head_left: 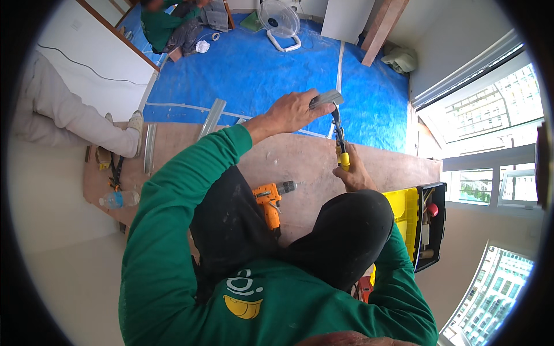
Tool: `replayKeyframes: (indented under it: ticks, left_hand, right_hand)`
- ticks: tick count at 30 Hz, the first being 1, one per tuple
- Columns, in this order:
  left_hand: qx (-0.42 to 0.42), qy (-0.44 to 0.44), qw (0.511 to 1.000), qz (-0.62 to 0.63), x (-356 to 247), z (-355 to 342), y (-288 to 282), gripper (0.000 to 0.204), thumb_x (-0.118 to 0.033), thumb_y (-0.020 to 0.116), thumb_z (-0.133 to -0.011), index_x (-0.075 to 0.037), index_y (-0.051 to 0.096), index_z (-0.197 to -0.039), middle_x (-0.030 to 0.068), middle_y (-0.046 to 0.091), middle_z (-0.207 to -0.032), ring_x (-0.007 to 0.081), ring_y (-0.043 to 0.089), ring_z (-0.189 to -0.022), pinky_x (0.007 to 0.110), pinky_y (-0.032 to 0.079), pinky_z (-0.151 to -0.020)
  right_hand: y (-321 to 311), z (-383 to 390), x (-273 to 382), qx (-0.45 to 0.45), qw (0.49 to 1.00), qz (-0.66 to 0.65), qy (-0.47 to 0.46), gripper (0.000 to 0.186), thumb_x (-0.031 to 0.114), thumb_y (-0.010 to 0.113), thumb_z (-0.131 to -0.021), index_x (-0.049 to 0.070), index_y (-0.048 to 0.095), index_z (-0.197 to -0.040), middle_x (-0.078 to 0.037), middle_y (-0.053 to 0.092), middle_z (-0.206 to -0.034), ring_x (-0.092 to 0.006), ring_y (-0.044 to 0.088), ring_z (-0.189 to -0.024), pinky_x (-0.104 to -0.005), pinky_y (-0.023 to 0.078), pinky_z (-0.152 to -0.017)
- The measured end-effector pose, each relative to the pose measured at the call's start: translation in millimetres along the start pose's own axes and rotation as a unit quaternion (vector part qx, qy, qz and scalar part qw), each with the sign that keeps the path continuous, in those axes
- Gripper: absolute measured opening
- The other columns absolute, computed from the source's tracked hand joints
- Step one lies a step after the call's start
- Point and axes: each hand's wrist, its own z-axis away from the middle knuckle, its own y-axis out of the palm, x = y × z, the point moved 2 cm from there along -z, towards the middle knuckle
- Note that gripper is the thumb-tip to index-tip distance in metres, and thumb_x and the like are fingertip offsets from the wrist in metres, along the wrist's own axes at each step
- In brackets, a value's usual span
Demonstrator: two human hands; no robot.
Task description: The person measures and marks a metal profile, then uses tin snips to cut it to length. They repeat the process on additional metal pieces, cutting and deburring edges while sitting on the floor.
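A short grey metal channel [326, 99] is held up in front of me by my left hand [288, 113], its fingers closed round it. My right hand [358, 172] grips a pair of tin snips [339, 131] with yellow-and-black handles. The snips point away from me, and their jaws meet the near right end of the channel. Whether the blades have metal between them is too small to tell. Between my knees an orange cordless drill [268, 202] lies on the brown board [254, 155].
Longer metal channels [212, 117] lie ahead left. At left are a plastic bottle [119, 199], black cutters [116, 173] and a person's shoe [135, 130]. A yellow-and-black toolbox [412, 216] stands right. Farther off, blue sheeting [254, 75] bears a fan [279, 20] and a seated person [167, 29].
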Motion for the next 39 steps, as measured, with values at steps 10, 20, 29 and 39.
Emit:
replayKeyframes:
  ticks: [10,20,29,39]
  left_hand:
    - [0.034,-0.002,0.999,-0.018,7.4,-8.5,-3.8,0.092,-0.091,0.053,-0.095,-0.004,0.068,-0.122,0.0206,0.073,-0.092,0.0370,0.077,-0.091,0.048,0.060,-0.074]
    - [-0.008,0.038,0.998,-0.047,4.6,-6.0,-11.7,0.093,-0.089,0.062,-0.091,-0.002,0.065,-0.126,0.0215,0.076,-0.096,0.0381,0.078,-0.092,0.048,0.061,-0.079]
    - [0.008,0.054,0.998,-0.026,5.9,2.0,-16.1,0.089,-0.085,0.065,-0.092,-0.002,0.066,-0.126,0.0232,0.076,-0.098,0.0396,0.077,-0.091,0.048,0.061,-0.080]
    - [0.087,0.036,0.995,0.026,-6.9,5.4,-33.5,0.102,-0.064,0.089,-0.083,-0.005,0.051,-0.157,0.0245,0.072,-0.124,0.0397,0.072,-0.114,0.049,0.056,-0.098]
  right_hand:
    - [-0.3,-11.8,1.7,-0.030,0.994,0.108,0.011,0.057,0.008,0.070,-0.079,-0.003,0.055,-0.133,-0.027,0.058,-0.116,-0.0502,0.059,-0.110,-0.0530,0.049,-0.099]
    - [-0.9,-18.4,-1.1,-0.039,0.997,-0.041,0.052,0.051,0.009,0.072,-0.083,0.000,0.057,-0.131,-0.015,0.065,-0.110,-0.0319,0.064,-0.102,-0.0451,0.052,-0.091]
    - [9.3,-21.3,-8.1,-0.060,0.997,0.055,-0.014,0.021,0.009,0.068,-0.085,0.003,0.061,-0.104,-0.013,0.062,-0.084,-0.0267,0.062,-0.080,-0.0436,0.052,-0.078]
    - [5.3,-19.5,9.1,-0.082,0.996,-0.013,-0.018,0.014,0.006,0.069,-0.084,0.006,0.057,-0.091,-0.002,0.056,-0.079,-0.0136,0.054,-0.073,-0.0339,0.045,-0.067]
